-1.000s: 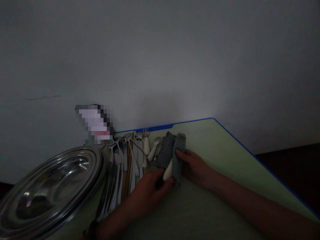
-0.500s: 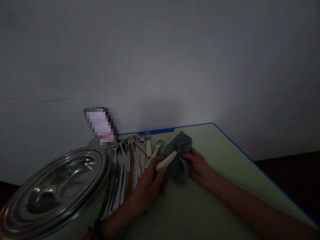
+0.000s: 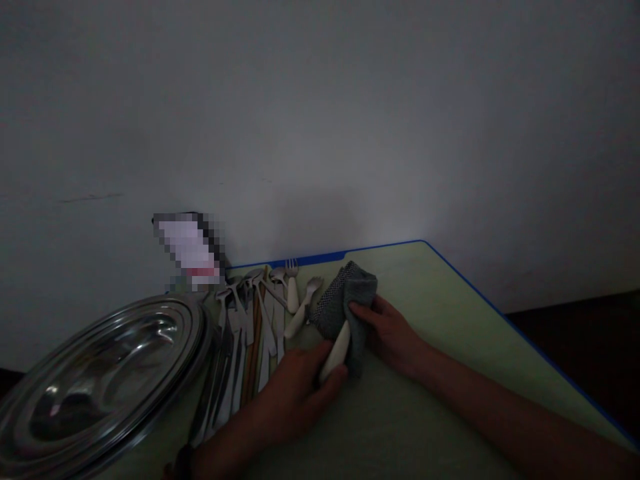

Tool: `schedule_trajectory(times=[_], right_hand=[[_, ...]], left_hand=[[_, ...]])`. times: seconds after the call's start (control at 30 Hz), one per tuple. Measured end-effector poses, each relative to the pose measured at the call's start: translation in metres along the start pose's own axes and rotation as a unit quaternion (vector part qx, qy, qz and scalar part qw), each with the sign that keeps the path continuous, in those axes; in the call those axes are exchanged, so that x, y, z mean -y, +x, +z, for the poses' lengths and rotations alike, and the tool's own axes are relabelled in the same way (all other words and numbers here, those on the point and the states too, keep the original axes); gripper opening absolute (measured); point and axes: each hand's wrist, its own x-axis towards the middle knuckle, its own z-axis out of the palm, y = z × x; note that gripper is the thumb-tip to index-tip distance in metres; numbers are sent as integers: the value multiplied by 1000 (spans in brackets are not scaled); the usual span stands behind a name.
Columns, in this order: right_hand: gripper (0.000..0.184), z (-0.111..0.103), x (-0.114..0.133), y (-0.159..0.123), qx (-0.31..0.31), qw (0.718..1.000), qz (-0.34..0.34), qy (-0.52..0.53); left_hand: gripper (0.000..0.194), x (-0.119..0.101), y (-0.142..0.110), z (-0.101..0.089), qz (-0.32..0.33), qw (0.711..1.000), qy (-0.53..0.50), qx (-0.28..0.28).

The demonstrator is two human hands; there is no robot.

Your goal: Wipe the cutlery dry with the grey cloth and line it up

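Observation:
My left hand [image 3: 300, 387] is closed round a white-handled utensil [image 3: 336, 352]. Its upper end meets the cloth, and I cannot see whether it is a fork or a spoon. My right hand [image 3: 393, 333] grips a grey cloth [image 3: 361, 297] with a checked patch, folded and bunched beside the utensil. Just left of the cloth lies a small fork with a white handle [image 3: 300, 313]. Another white-handled fork [image 3: 292, 287] lies beyond it, tines towards the wall.
Metal cutlery [image 3: 235, 340] and wooden chopsticks [image 3: 255, 333] lie in a row left of my hands. Stacked oval steel trays [image 3: 115, 313] stand at the left. A phone with a blurred screen [image 3: 187, 243] leans on the wall [image 3: 320, 120]. The green table [image 3: 450, 360] has a blue edge.
My left hand has come slightly nearer to me, and the utensil now points more steeply upward against the cloth. The cloth has shifted a little left and folded over. The view has moved slightly.

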Motion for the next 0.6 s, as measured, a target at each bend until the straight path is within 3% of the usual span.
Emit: schedule_trajectory(times=[0.37, 0.6], right_hand=[[22, 0, 2, -1, -30, 999, 37, -13], [25, 1, 4, -3, -18, 999, 38, -2]], left_hand=[[32, 1, -2, -2, 18, 997, -74, -15], [34, -1, -2, -4, 18, 998, -61, -13]])
